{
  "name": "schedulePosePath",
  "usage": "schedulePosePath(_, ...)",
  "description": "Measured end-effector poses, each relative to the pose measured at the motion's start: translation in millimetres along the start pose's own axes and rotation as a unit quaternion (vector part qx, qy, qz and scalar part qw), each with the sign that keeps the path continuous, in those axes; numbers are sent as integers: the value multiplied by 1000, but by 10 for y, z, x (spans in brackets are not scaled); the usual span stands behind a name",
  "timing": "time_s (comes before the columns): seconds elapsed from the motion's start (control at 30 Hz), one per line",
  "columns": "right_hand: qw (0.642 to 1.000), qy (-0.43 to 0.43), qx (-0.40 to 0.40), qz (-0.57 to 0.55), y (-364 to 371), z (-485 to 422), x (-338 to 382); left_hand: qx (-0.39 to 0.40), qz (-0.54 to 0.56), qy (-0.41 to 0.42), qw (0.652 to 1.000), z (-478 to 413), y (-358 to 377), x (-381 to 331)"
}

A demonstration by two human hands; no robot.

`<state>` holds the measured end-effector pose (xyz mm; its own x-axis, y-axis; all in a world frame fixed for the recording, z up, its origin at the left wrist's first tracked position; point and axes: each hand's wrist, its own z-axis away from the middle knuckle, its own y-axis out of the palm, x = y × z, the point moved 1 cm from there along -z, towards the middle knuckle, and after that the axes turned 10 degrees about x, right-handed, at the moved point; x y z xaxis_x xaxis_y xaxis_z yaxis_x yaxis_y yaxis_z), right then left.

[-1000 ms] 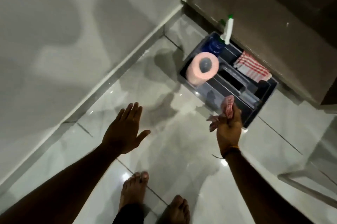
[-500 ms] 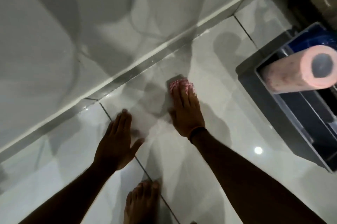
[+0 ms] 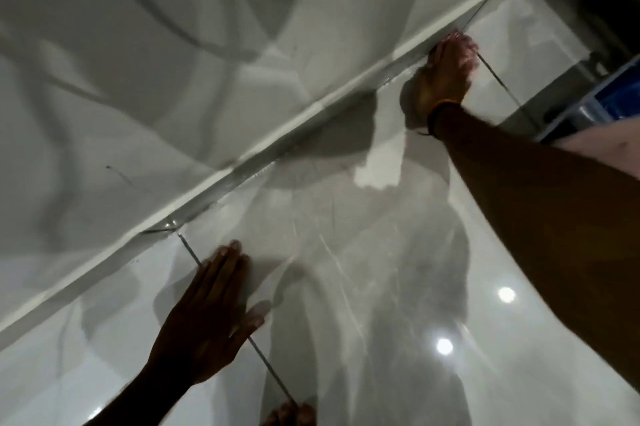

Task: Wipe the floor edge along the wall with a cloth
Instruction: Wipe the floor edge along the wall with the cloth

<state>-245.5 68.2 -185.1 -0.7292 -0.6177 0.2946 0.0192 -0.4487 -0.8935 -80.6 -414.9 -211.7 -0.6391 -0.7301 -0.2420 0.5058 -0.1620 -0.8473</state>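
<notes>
The cloth (image 3: 462, 39) is right down at the floor edge (image 3: 311, 120) now — only a pinkish fringe shows past the fingertips, pressed where tile meets the base of the wall (image 3: 173, 62). The right hand (image 3: 441, 77) lies flat on top of it, its grip spread over the cloth rather than curled round it, a dark band at the wrist. The left hand (image 3: 211, 314) is planted palm-down on the glossy floor (image 3: 363, 269), fingers wide, holding nothing, lying across a grout line. Pale polished tiles throw back ceiling lights and soft shadows; the wall is smooth and grey-white, with a light strip along its foot. At far right, a corner of the blue caddy (image 3: 613, 96). Toes (image 3: 291, 415) peek in at the bottom. Half a second ago the cloth sat out on open tile — it has slid up to the wall, and the view has dropped closer.
</notes>
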Motion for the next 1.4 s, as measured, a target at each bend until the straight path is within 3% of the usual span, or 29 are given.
schedulePosePath(0.07,999,-32,-10,20,259,327,64,8,10,-9,1000,-6,-27,-62)
schedulePosePath(0.17,987,-162,17,-15,624,1004,82,5,19,-29,999,-28,-74,-181)
schedulePosePath(0.23,956,-285,53,44,788,1333,24,5,32,-40,999,-33,-99,-243)
schedulePosePath(0.3,929,-346,86,100,817,1411,-73,3,41,-45,998,-37,-115,-273)
schedulePosePath(0.37,941,-318,77,81,715,1212,-156,3,43,-43,998,-42,-133,-279)
schedulePosePath(0.43,971,-222,23,87,543,796,-243,9,46,-39,998,-46,-134,-256)
schedulePosePath(0.53,985,-84,36,143,164,71,-322,14,42,-38,998,-48,-86,-212)
schedulePosePath(0.7,985,-50,30,159,164,34,-127,15,28,-25,999,-53,-70,-159)
schedulePosePath(0.77,987,-79,20,141,361,426,-42,14,32,-18,999,-51,-106,-165)
schedulePosePath(0.87,974,-206,37,91,594,1017,-20,15,49,-23,998,-51,-152,-196)
schedulePosePath(0.97,915,-367,83,143,826,1372,-5,24,56,-35,998,-57,-161,-228)
schedulePosePath(1.03,894,-400,116,165,779,1282,-26,30,60,-38,997,-64,-168,-242)
schedulePosePath(1.13,931,-333,104,111,509,852,-199,28,62,-31,997,-65,-160,-214)
schedulePosePath(1.23,989,-146,17,2,110,120,-403,19,53,-19,998,-63,-105,-189)
schedulePosePath(1.33,998,-11,55,-39,-163,-396,-444,16,32,-9,999,-76,-56,-132)
schedulePosePath(1.4,999,2,45,-25,-150,-455,-440,18,25,-8,999,-76,-30,-105)
